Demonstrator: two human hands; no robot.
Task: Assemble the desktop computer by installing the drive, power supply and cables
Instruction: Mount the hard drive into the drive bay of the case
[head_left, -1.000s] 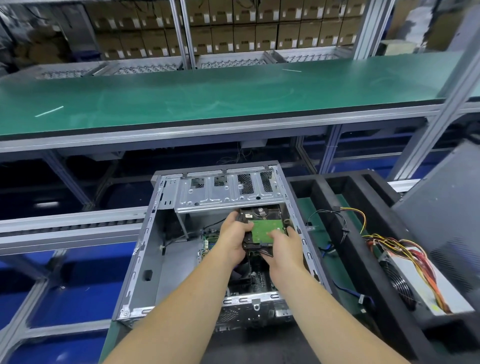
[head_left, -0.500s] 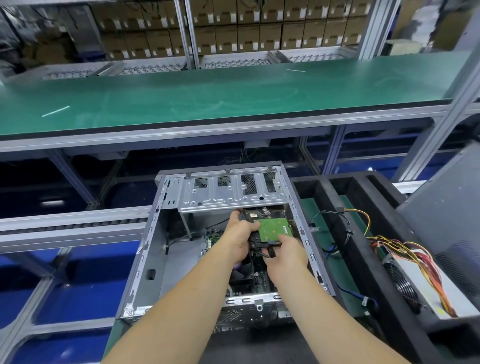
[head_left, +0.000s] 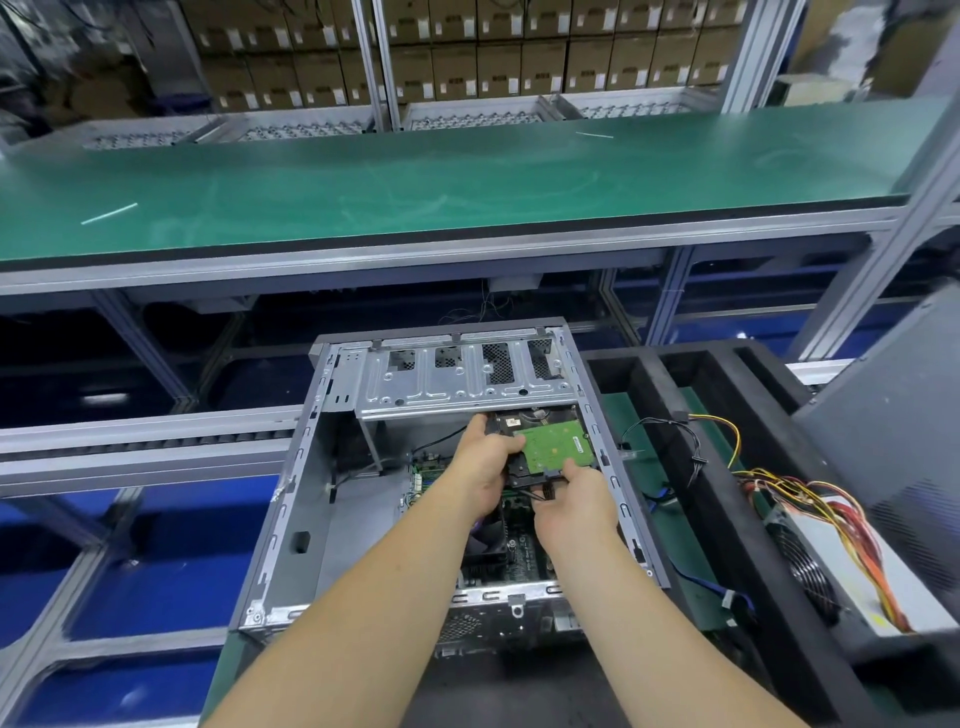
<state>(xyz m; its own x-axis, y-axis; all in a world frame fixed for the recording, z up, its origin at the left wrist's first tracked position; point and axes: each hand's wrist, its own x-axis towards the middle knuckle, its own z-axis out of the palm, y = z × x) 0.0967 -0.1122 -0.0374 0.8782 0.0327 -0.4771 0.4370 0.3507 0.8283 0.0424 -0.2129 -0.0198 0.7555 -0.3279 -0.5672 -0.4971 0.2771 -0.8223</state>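
Head view. At frame centre I see the open computer case (head_left: 291, 519) lying on its side. My left hand (head_left: 483, 467) grips the hard drive (head_left: 550, 441), circuit board up, at its left edge just below the metal drive cage (head_left: 457, 384). My right hand (head_left: 576, 504) pinches a black connector (head_left: 548, 490) at the drive's near edge. The power supply (head_left: 831, 566), wires attached, rests in the black foam tray (head_left: 727, 509) at lower right.

A long green-topped desk (head_left: 415, 182) ran across the far side, with a white strip (head_left: 109, 213) lying at its left. Stacked cardboard boxes (head_left: 467, 57) filled the shelving behind it.
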